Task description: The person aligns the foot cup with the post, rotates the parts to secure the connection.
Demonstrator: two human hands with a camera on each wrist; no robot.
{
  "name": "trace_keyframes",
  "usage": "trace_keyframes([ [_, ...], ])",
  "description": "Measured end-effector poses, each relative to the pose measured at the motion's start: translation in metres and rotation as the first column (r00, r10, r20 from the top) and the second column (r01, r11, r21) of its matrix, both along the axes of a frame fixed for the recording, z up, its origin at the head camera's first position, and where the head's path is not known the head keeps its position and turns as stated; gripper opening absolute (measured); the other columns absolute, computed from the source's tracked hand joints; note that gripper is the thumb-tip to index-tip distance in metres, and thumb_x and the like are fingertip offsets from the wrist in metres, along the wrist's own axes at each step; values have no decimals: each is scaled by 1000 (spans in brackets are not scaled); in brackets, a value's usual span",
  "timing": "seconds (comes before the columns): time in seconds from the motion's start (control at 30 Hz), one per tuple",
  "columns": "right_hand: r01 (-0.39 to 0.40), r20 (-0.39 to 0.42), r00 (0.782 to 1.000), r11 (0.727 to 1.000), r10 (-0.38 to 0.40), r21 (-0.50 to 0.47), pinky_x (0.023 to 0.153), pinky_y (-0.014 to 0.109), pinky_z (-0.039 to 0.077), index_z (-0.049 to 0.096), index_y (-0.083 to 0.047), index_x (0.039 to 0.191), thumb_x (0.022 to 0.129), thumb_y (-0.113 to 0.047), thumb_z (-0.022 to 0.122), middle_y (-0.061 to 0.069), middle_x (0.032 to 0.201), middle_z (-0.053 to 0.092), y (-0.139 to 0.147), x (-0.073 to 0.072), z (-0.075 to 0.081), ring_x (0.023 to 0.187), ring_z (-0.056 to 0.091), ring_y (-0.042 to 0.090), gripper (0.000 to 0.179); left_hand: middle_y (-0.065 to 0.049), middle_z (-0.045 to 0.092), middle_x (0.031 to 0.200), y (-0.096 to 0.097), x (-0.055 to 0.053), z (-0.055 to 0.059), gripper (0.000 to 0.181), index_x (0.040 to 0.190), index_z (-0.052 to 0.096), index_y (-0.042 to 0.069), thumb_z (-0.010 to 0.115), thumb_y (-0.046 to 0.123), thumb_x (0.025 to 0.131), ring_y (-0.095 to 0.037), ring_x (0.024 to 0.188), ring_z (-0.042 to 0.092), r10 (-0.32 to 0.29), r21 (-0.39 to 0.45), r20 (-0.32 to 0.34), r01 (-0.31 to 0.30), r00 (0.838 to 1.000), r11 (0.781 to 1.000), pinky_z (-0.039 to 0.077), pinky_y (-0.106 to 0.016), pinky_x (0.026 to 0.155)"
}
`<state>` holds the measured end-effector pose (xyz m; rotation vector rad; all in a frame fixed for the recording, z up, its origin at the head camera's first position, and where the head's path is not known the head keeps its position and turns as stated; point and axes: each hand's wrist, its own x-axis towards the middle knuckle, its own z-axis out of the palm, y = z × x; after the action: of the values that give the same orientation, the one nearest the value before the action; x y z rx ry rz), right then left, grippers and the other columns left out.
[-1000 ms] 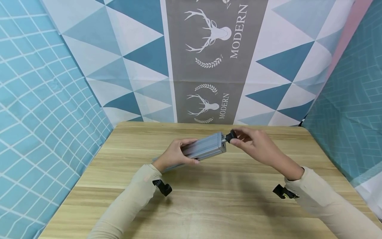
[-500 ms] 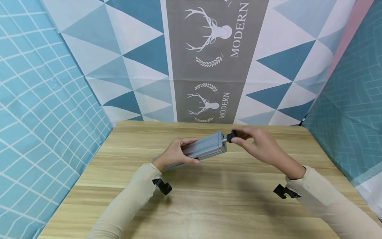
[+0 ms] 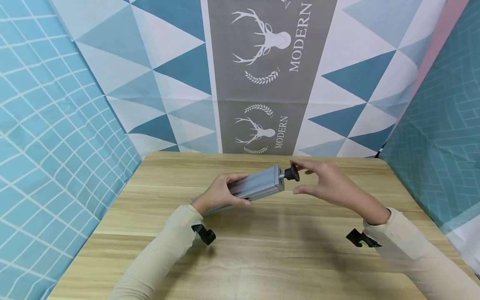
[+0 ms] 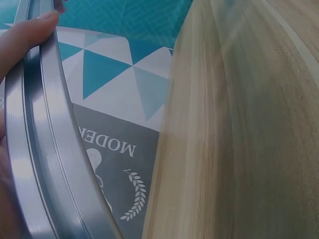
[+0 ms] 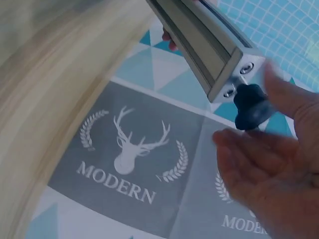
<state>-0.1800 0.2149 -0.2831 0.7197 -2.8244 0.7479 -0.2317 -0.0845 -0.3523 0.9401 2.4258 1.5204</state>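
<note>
My left hand [image 3: 222, 192] grips a long silver aluminium profile [image 3: 258, 183] from its side, thumb along the near face. The bar tilts up toward the right above the table; its left end is partly behind the hand and wrist. From its square end plate [image 5: 234, 74] sticks a threaded rod carrying a black levelling foot [image 3: 291, 172] with a round flared base. Around that foot, my right hand [image 3: 324, 183] is spread, thumb apart from the fingers, fingertips close by the black base. In the left wrist view, a groove runs along the profile [image 4: 45, 124].
A wood-grain table [image 3: 240, 258] lies beneath both hands. Behind it hangs a patterned cloth [image 3: 258, 83] with deer heads and triangles, and blue tiled cloths [image 3: 48, 125] stand at the sides. A black wrist camera [image 3: 204, 234] is strapped to the left sleeve.
My right hand pinched the black foot earlier; now thumb and fingers have parted from it and the hand has shifted slightly right. The left hand and profile have hardly moved.
</note>
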Motion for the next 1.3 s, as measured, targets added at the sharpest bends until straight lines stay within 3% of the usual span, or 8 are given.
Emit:
trace_keyframes([
  [0.23, -142, -171, 975, 990, 142, 10, 81, 38, 54, 51, -12, 139, 77, 3, 76, 13, 132, 58, 0, 0, -1, 105, 63, 26, 68, -12, 60, 130, -1, -2, 0, 71, 131, 58, 2, 87, 7, 66, -22, 113, 58, -2, 8, 12, 2, 1000, 1000, 44, -37, 96],
  [0.4, -14, -48, 999, 995, 9, -103, 71, 34, 53, 64, -6, 123, 90, -23, 68, 6, 103, 69, -2, -1, -4, 86, 65, 17, 37, -12, 60, 130, 0, -1, 0, 71, 131, 57, 2, 86, 8, 67, -22, 113, 59, -7, 0, 10, 7, 1000, 1000, 44, -37, 96],
  [0.53, 109, 63, 993, 980, -99, -168, 61, 31, 50, 71, -8, 107, 93, -44, 60, 2, 86, 70, -4, -3, -6, 72, 62, 13, 40, -13, 61, 129, 1, -1, 0, 71, 131, 58, 1, 87, 7, 67, -23, 112, 59, -13, 6, 0, 13, 1000, 1000, 44, -37, 95],
  [0.63, 118, 69, 992, 985, -110, -123, 61, 32, 50, 71, -7, 108, 92, -46, 59, 1, 85, 70, -3, -5, -6, 71, 62, 13, 44, -12, 61, 129, 1, 0, 0, 71, 130, 58, 2, 87, 8, 66, -22, 112, 59, -19, 0, -7, 19, 1000, 1000, 44, -37, 95],
  [0.83, -33, -36, 999, 999, 33, 3, 80, 40, 53, 52, -11, 138, 83, -32, 75, 9, 119, 65, 2, -5, -8, 101, 64, 23, 63, -10, 61, 128, 0, 0, -1, 71, 131, 59, 4, 87, 9, 66, -19, 110, 59, -13, -3, 7, 13, 1000, 1000, 44, -36, 95],
  [1.07, -231, -257, 935, 970, 243, 78, 87, 41, 52, 51, -14, 137, 76, 6, 76, 7, 134, 56, 6, -6, -6, 116, 57, 24, 69, -11, 61, 129, 0, 0, 2, 71, 131, 58, 3, 87, 9, 66, -21, 111, 59, -6, -1, 17, 6, 1000, 1000, 44, -37, 95],
  [1.17, -177, -241, 953, 983, 182, 42, 79, 38, 54, 58, -10, 129, 82, -4, 75, 5, 117, 66, 6, -4, -6, 103, 64, 21, 51, -12, 61, 129, 1, -1, 2, 72, 131, 58, 2, 87, 9, 66, -22, 112, 59, -8, -7, 8, 8, 1000, 1000, 44, -37, 95],
  [1.3, -19, -80, 997, 998, 13, -67, 66, 31, 52, 69, -9, 111, 91, -34, 66, -2, 90, 70, 2, -3, -7, 78, 63, 10, 32, -12, 60, 130, 2, 0, 1, 72, 131, 58, 2, 88, 8, 66, -22, 113, 58, -16, -19, -4, 16, 1000, 1000, 44, -37, 96],
])
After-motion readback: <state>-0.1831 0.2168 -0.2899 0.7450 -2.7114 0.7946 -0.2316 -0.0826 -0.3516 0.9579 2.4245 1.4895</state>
